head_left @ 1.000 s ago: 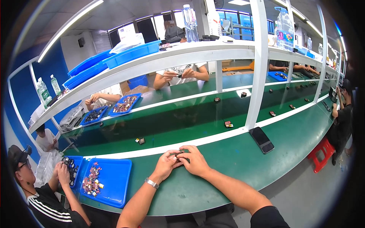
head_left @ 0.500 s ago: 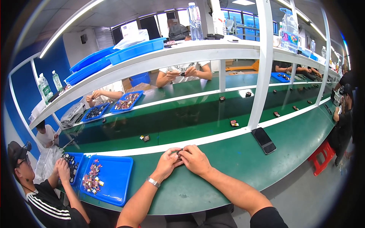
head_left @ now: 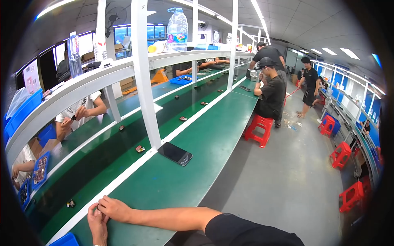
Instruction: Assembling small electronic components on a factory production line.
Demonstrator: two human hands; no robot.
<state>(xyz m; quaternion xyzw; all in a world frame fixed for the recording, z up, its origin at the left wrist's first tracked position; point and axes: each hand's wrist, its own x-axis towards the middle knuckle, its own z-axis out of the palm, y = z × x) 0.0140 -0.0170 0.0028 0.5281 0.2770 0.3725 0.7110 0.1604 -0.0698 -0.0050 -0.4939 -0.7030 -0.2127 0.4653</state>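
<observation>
My left hand and my right hand rest together on the green bench at the lower left, by the white strip along the conveyor belt. Their fingertips meet and pinch a small dark part that the fingers almost fully hide. My right forearm lies flat across the bench, ending in a black sleeve. A small dark component lies on the belt just left of my hands. A corner of a blue tray shows beside my left hand.
A black phone lies face up on the bench beside a white post. More small components sit along the belt. A person sits on a red stool farther down; other red stools line the grey aisle.
The view has swung to the right, down the length of the line, so my hands now sit in the lower left corner. They stay pressed together at the bench edge.
</observation>
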